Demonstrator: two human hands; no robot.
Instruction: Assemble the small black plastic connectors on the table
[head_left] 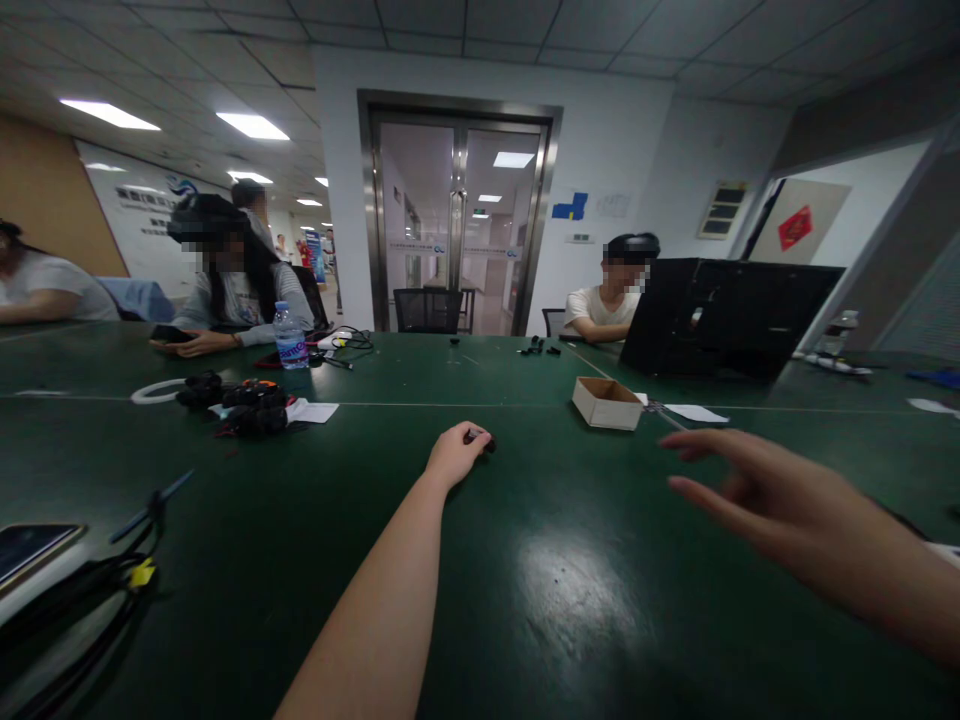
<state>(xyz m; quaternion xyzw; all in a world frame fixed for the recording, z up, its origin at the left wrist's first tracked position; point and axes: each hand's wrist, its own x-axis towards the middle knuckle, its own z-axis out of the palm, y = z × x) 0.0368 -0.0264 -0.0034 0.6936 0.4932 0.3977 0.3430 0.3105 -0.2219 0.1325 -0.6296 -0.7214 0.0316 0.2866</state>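
My left hand (453, 455) rests low over the green table (495, 550), its fingers closed round a small dark object (480, 440) whose kind I cannot make out. Off to the right, my right hand (757, 490) hovers above the tabletop. Its thumb and fingers are apart and nothing lies between them; the outline is slightly blurred. Just beyond the right fingertips stands a small open cardboard box (607, 408), and its inside floor is hidden from this angle. A white sheet of paper (697, 412) lies behind that hand.
Cables (135, 570) and a phone (34, 555) lie at near left. A black bundle of gear (251, 405) and a water bottle (290, 338) stand further back. A large black monitor (720, 315) rises at back right. Other people sit across the table.
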